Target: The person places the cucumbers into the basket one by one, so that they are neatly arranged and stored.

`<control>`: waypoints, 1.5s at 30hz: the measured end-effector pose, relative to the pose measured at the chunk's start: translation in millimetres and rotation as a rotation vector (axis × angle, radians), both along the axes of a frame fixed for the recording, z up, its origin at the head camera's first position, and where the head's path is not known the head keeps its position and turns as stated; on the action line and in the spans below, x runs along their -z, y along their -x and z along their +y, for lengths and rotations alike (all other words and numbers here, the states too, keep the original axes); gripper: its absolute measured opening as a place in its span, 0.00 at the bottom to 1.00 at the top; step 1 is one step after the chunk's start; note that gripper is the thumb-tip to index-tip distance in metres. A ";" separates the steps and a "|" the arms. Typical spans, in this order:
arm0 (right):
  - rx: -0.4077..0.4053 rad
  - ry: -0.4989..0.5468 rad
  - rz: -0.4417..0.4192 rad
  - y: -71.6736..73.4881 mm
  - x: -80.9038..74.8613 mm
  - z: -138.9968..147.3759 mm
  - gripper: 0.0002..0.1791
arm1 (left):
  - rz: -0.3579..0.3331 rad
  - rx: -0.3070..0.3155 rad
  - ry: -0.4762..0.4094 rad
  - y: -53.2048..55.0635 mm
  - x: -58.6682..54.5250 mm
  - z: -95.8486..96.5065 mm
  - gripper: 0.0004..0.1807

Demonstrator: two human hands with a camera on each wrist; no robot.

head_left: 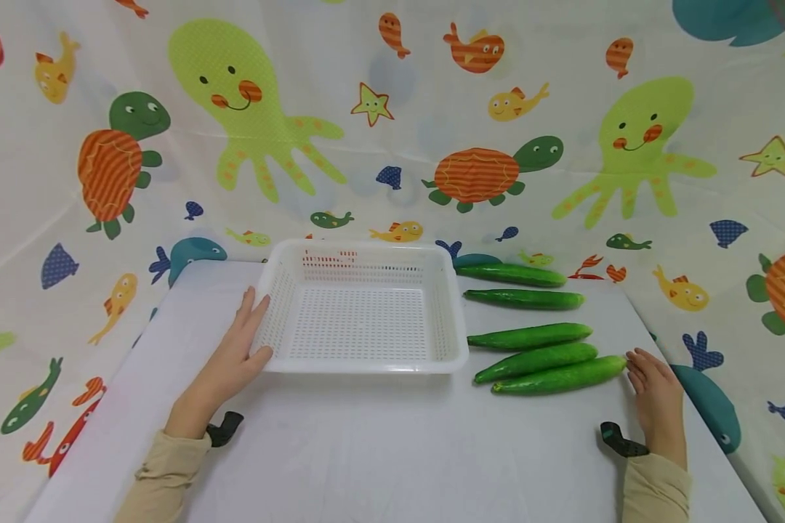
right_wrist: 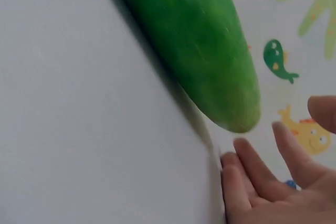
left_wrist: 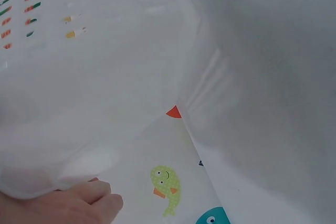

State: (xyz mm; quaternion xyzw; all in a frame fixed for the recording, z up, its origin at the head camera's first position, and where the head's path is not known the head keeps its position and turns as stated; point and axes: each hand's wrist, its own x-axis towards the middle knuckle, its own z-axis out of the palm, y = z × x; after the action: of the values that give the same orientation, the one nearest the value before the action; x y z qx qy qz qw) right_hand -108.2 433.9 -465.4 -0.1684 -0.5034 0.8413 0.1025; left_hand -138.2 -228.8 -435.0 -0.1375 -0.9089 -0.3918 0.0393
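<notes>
A white plastic basket [head_left: 360, 367] with slotted walls and a perforated floor stands on the table. My left hand [head_left: 232, 356] rests against its left side, fingers stretched along the wall and thumb by the front corner. In the left wrist view, the left fingers [left_wrist: 102, 200] show beneath the pale basket wall [left_wrist: 94, 93]. Right of the basket lie several green cucumbers. My right hand [head_left: 657, 396] is beside the right tip of the nearest cucumber [head_left: 559, 376], its fingers loosely bent. The right wrist view has that cucumber [right_wrist: 194, 45] just beyond the spread fingers [right_wrist: 257, 169], with nothing held.
Two cucumbers lie toward the back, the upper cucumber [head_left: 513, 274] close to the basket's right rim. Another cucumber [head_left: 536, 361] lies alongside the nearest. A white cloth covers the table [head_left: 392, 450]. Behind it hangs a curtain [head_left: 340, 58] printed with sea animals.
</notes>
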 end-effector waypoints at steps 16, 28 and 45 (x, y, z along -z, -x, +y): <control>-0.303 -0.444 -0.110 -10.2 22.0 22.1 0.28 | 0.173 -0.013 0.062 3.9 10.1 -0.2 0.44; -0.347 -0.479 -0.031 -11.2 21.4 20.9 0.31 | 0.258 -0.009 0.064 6.7 16.1 -1.4 0.41; -0.550 -0.324 0.088 -13.4 29.1 23.8 0.26 | 0.263 -0.007 0.057 7.2 15.6 -2.0 0.40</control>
State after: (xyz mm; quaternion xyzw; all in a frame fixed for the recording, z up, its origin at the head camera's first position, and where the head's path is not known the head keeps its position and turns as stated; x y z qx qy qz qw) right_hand -94.7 457.7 -494.5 0.0292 -0.6524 0.7529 -0.0814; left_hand -145.5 -230.8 -450.6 -0.1855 -0.9071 -0.3444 0.1553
